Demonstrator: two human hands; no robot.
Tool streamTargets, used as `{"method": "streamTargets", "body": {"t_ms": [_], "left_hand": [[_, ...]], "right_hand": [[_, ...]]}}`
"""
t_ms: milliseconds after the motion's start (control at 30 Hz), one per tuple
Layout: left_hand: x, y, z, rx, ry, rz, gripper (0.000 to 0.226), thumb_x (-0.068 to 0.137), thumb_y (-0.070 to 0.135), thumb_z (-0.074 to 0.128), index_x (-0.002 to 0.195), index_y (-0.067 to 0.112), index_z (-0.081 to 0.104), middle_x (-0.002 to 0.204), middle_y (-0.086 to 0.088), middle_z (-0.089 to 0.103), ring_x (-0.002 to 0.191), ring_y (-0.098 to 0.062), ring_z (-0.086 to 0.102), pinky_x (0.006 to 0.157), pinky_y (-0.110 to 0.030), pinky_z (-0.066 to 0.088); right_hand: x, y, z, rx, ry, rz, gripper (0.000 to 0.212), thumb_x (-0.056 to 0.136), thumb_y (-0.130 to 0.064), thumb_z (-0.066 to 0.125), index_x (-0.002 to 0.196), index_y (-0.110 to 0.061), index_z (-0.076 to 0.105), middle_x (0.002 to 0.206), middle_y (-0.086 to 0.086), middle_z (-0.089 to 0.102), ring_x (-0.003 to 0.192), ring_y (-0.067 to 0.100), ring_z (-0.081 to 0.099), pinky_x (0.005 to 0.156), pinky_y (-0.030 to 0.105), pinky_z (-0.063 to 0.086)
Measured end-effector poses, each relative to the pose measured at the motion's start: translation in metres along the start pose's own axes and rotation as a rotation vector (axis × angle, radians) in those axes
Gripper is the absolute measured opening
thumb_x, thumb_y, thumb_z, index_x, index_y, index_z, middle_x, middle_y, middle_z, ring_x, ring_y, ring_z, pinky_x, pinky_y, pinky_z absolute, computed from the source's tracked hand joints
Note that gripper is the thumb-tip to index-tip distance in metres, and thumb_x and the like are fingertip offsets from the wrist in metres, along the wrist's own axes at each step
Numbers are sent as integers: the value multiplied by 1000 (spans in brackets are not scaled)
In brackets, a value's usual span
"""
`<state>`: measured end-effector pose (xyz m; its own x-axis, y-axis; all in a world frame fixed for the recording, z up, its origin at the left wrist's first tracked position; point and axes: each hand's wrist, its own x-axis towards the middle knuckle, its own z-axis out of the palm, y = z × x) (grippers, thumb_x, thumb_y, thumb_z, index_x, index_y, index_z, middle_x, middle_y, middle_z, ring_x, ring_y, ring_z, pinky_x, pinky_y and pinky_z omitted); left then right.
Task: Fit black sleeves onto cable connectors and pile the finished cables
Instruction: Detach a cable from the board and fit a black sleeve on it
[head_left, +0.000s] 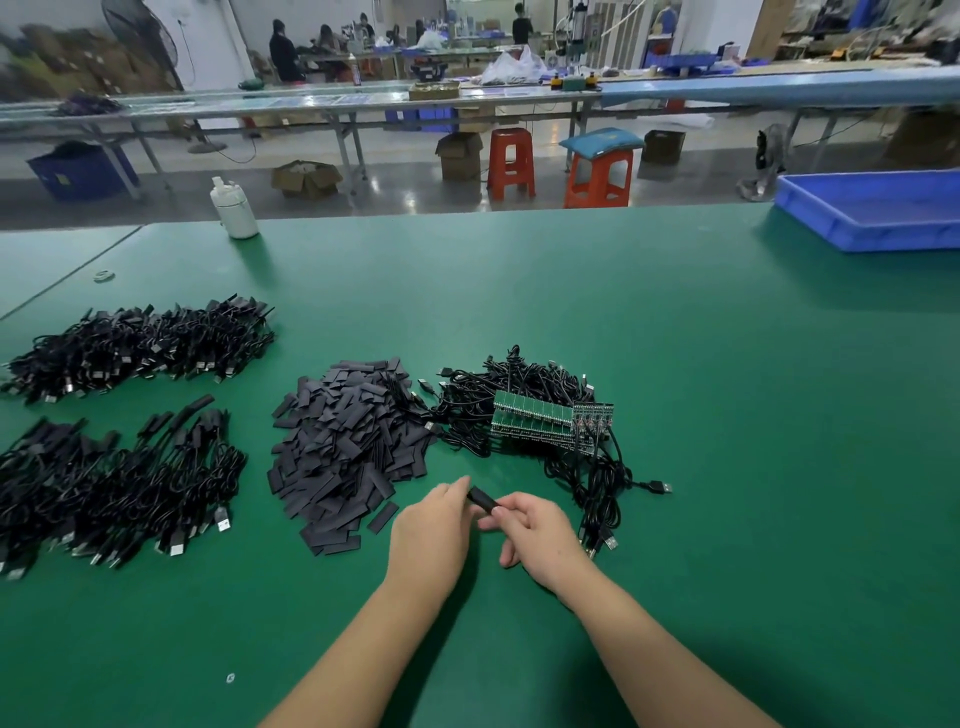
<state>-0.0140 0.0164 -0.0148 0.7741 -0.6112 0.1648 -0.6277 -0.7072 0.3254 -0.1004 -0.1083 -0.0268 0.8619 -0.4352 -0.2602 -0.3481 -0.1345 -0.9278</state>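
Both hands are meeting over the green table (675, 364), near the front edge, and working on a single black sleeve (482, 500); the left hand (434, 530) is pinching its far end between curled fingertips while the right hand (535, 530) is gripping the near end with thumb and forefinger, the remaining fingers curling loosely underneath; this two-ended hold is probably steadying the sleeve so that it can be slid along a connector (the connector itself is lying hidden inside the hands, so I cannot tell how far on the sleeve is sitting). The supplies are lying within easy reach in an arc; one heap of loose sleeves (348, 457) is sitting just left of the hands, and one tangle of unfinished cables (519, 410) with green circuit boards (540, 418) is sitting just behind and to the right, one cable trailing towards the right wrist, which suggests each hand is drawing from its own side. Two piles of finished cables (119, 493) are building up well apart on the far left, one behind the other, keeping done work clear of raw stock. One white bottle (234, 208) is standing at the table's far edge; one blue tray (878, 213) is resting at the far right corner. The sleeves and cables are too many to count.
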Motion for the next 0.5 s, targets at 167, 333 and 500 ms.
{"method": "streamTargets", "body": {"t_ms": [167,333,500], "left_hand": [[-4,2,-9,54,102,99,10,92,30,66,85,23,63,71,3,62,57,-19,60,48,-25,30],[-1,-4,-19,112,176,228,27,66,17,88,90,22,75,72,11,70,45,-16,60,37,-18,32],[3,-12,-21,80,111,184,32,92,22,63,124,25,64,106,13,71,80,-18,69,60,-28,46]], "right_hand": [[-2,-7,0,15,15,-15,18,101,-14,52,99,-21,68,87,-6,76,55,11,64,62,29,59],[-4,-21,-1,47,-8,-40,22,100,-13,54,95,-26,71,77,-3,73,59,12,65,54,29,55],[-3,-31,0,-15,-20,-84,23,101,-14,53,95,-27,71,69,-4,68,55,15,62,51,29,54]]}}
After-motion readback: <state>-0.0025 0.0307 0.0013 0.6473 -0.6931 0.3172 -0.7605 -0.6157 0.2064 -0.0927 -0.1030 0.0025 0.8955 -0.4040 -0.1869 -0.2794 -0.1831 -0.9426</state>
